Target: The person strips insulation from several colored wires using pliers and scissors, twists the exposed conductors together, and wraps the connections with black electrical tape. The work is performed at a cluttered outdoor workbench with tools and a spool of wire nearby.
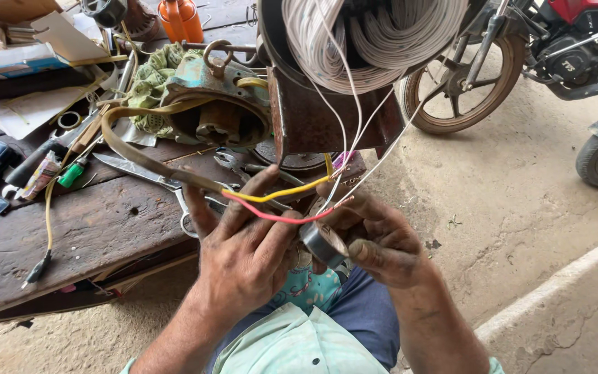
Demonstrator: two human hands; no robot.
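Two hands, left (243, 256) and right (378, 242), one roll of tape (323, 244), one yellow wire (278, 194), one red wire (271, 216), two orange bottles (181, 17), one wire coil (375, 34), two motorcycle wheels (461, 83)

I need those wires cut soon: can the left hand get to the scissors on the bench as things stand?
Probably not right away. The scissors lie just beyond the left hand with nothing between, but that hand is holding the red wire and yellow wire, so it would have to let go first.

Open floor (520, 208) rt; cluttered bench (84, 235), wire coil (375, 41) ahead/left.
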